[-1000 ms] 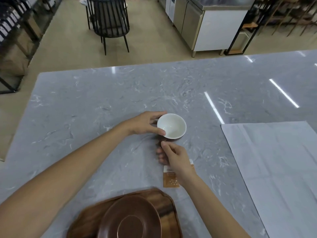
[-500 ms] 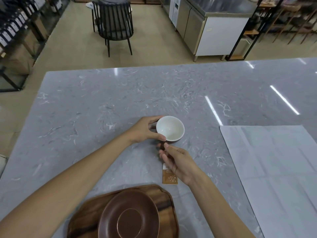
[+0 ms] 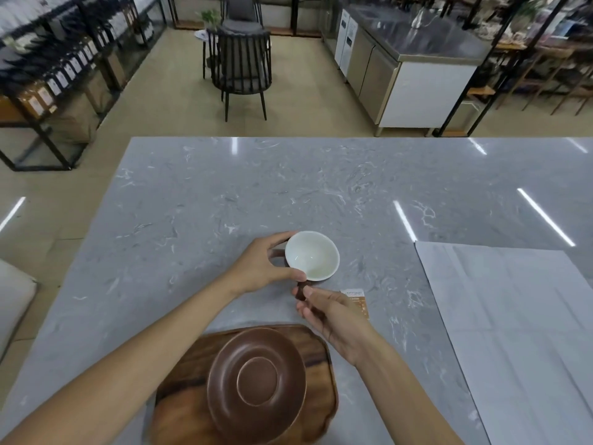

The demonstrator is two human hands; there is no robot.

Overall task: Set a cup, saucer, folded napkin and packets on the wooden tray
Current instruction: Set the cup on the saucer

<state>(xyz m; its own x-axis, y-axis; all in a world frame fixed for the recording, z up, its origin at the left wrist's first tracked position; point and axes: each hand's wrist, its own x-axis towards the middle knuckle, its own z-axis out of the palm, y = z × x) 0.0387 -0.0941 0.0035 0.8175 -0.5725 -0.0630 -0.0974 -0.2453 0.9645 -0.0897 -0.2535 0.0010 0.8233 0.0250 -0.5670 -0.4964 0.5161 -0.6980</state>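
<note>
A cup (image 3: 313,255), white inside and brown outside, is held over the grey marble table. My left hand (image 3: 261,263) grips its left rim and side. My right hand (image 3: 330,314) pinches the cup's brown handle at the near side. A brown saucer (image 3: 256,383) lies on the wooden tray (image 3: 321,351) close to me. An orange and white packet (image 3: 356,297) lies flat on the table, partly hidden under my right hand. A large unfolded white napkin (image 3: 507,319) is spread out at the right.
The marble table (image 3: 199,203) stretches far and left of the cup. Beyond its far edge stand a dark chair (image 3: 242,59), a steel counter (image 3: 407,69) and shelves (image 3: 48,75) on the left.
Both hands keep hold of the cup, which stays at about the same spot. The view has tilted up, showing more of the room and tray.
</note>
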